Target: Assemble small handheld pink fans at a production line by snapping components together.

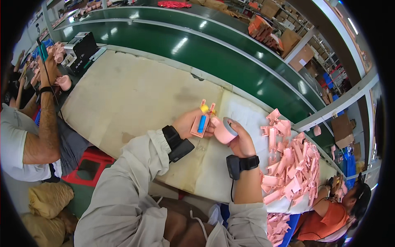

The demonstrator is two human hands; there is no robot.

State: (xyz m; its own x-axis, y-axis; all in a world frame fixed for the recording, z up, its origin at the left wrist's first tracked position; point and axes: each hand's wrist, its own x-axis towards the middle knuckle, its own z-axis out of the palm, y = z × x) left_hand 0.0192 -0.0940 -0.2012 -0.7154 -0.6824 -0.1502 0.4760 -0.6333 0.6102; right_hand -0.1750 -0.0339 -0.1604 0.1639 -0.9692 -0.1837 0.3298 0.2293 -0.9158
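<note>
Bench point(140, 88), pale-topped, is running across the middle of the view, a whiter sheet point(242, 106) covering its right part. Both hands are working close together above it, near where the two surfaces are meeting.

Left hand point(184, 122): grasping a flat pink housing point(196, 128), palm turned up beneath it. A blue cylinder point(202, 123) is lying lengthwise in the housing; a small yellow piece point(204, 108) is sitting near the base of its two prongs, which are pointing away from the wearer.

Right hand point(243, 143): grasping a rounded pink cup-like part point(223, 133), its grey rim turning toward the thumb. The cup is sitting just beside the housing; cannot tell whether the left fingertips are touching it.

To the right, a heap of pink parts point(293, 168) is spreading over the bench, pieces overlapping at all angles. More are filling a blue bin point(293, 227) below the bench edge.

Beyond the bench, a green conveyor point(177, 44) is curving past. At far left, a co-worker point(39, 140) is holding a teal tool point(42, 51) near a black box-shaped device point(82, 51).
</note>
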